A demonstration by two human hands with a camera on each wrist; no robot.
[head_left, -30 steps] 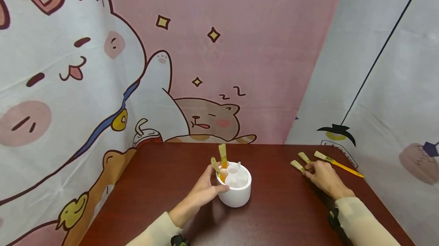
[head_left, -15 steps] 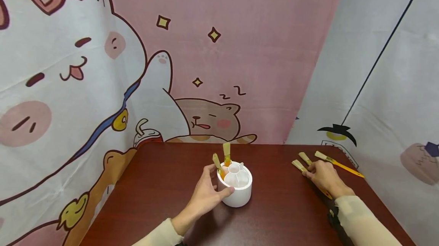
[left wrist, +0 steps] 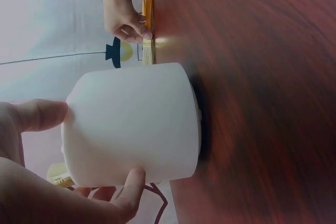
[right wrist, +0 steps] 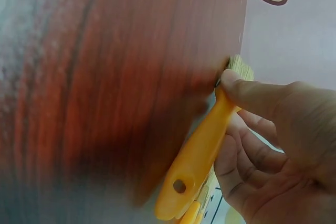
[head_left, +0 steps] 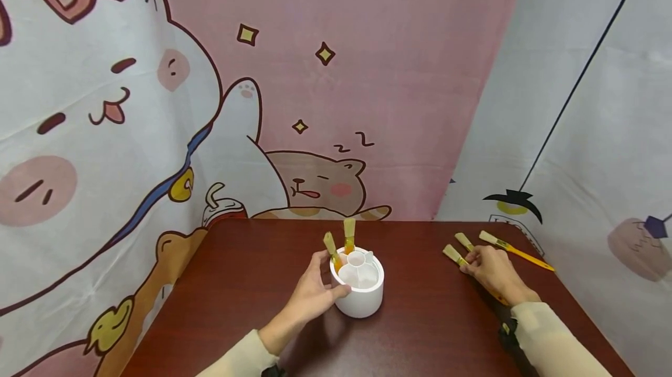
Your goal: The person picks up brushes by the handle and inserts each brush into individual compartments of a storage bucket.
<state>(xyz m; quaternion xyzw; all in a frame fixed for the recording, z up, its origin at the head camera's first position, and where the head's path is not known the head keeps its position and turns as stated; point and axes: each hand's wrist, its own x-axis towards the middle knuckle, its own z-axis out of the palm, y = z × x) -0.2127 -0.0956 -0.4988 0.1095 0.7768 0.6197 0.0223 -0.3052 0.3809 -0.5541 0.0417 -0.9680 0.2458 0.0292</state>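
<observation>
My left hand grips the side of a round white brush holder, thumb in front and fingers at the left rim. Divided sections and a central round tube show inside it. Two paintbrushes stand in the holder with bristles up: one leaning left, one nearly upright. At the right, my right hand pinches a flat paintbrush near its bristles, its orange handle pointing back under the palm. A second loose brush lies just behind the fingers, its handle mostly hidden by them.
Another yellow-handled paintbrush lies by the right edge of the dark red-brown table. A printed cartoon cloth hangs directly behind the table and along its sides.
The left hand and holder shift slightly right, then back left. The right hand stays at the brushes, and more of the pinched brush's orange handle shows below the palm.
</observation>
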